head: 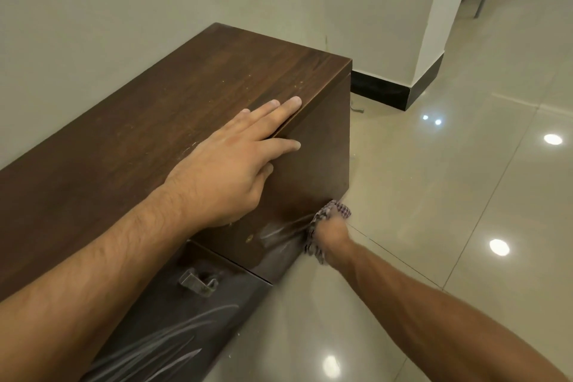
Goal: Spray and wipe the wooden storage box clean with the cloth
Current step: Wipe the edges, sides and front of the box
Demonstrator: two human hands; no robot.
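A long dark wooden storage box (pixel 192 96) stands against the wall, its top dusty and speckled. My left hand (pixel 229 164) lies flat on the top near the front edge, fingers apart, one finger hanging over the front face. My right hand (pixel 330 234) is low at the box's front bottom corner, blurred, fingers closed on a checked cloth (pixel 333 211) pressed against the front face. Pale wipe streaks (pixel 279 234) show on the front face beside the cloth. No spray bottle is in view.
A metal latch (pixel 198 281) sits on the lower front panel, with more streaks below it. Glossy beige floor tiles (pixel 449 195) spread to the right. A white pillar (pixel 440 25) with black skirting stands behind the box. A small scrap (pixel 356 108) lies on the floor.
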